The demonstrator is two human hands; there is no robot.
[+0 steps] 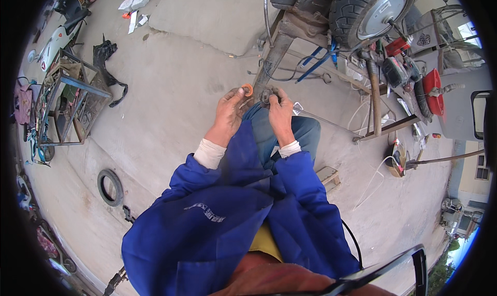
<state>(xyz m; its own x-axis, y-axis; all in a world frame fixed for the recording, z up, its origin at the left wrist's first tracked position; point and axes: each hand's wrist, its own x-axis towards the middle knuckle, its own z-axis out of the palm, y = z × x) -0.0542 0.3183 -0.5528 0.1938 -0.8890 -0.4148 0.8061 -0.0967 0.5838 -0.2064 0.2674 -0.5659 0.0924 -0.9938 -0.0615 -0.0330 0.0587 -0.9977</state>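
Both of my hands are raised in front of my knees, a short gap between them. My left hand (228, 114) pinches a small orange ring-shaped part (248, 90) between thumb and fingers, its round face turned up. In my right hand (281, 117) is a dark, round, greasy metal part (266, 96), gripped by thumb and fingertips; its exact kind is too small to tell. The two parts are apart, not touching. Just beyond my right hand runs a worn metal beam of the stand (279, 50).
A wheel with a black tyre (357, 16) is mounted on the stand, with tools heaped beside it, among them a hammer (373, 83) and a red funnel-like container (434, 91). At left stand a metal rack (85, 86) and a scooter (57, 42); a loose tyre (110, 187) lies on the concrete.
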